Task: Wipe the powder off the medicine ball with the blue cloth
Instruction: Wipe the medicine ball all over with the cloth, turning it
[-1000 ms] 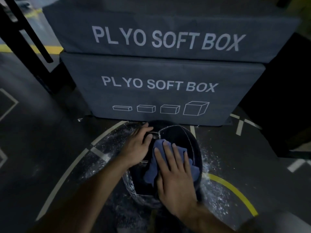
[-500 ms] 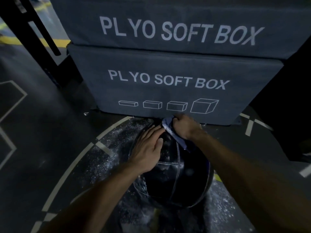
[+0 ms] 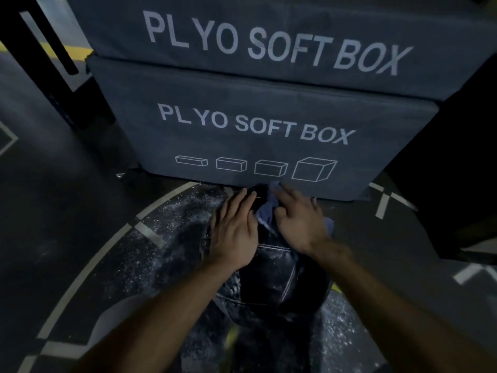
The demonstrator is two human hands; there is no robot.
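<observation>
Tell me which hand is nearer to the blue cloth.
Right. The right hand lies on the blue cloth, pressing it onto the medicine ball. The left hand rests flat on the ball just beside the cloth, to its left.

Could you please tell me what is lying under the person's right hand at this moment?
The blue cloth, pressed by the right hand onto the medicine ball. Any powder beneath the cloth is hidden.
</observation>
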